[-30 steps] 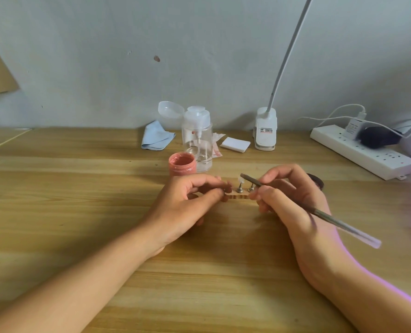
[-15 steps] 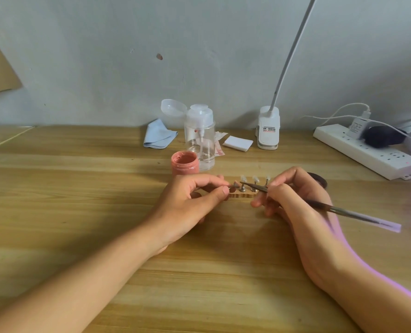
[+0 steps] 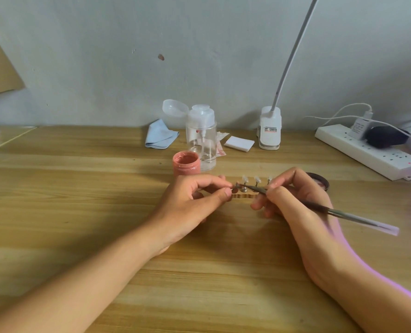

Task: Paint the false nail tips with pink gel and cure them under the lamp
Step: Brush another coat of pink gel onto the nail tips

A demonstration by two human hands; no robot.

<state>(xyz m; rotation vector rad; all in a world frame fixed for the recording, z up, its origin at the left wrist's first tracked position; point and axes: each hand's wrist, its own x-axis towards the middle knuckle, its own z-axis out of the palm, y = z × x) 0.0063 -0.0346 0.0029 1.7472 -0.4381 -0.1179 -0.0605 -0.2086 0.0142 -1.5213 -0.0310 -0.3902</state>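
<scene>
Three clear tips [image 3: 257,179] stand on their pegs in the wooden holder [image 3: 244,195], and they appear to have no colour yet. A fourth, the leftmost tip [image 3: 236,187], looks darker and is the one being worked.

A second ago the brush [image 3: 331,211] was tilted up with its bristles lifted above the pegs. Now it lies flatter and its bristle end has come down to the leftmost tip. The right hand [image 3: 295,195] has also slid to the right, so more of the row shows.

The left hand [image 3: 194,200] pinches the leftmost tip between thumb and forefinger to steady it, with the other fingers curled under. The right hand grips the brush like a pen, fingers closed round the shaft.

The pink gel jar [image 3: 186,162] sits open on the counter [image 3: 79,200] just behind the left hand. Its lid [image 3: 319,182] lies behind the right hand.

Judging by this, painting has only started on the first tip, and curing is some way off. Violet light falls on the right forearm, but I cannot see its source.
</scene>
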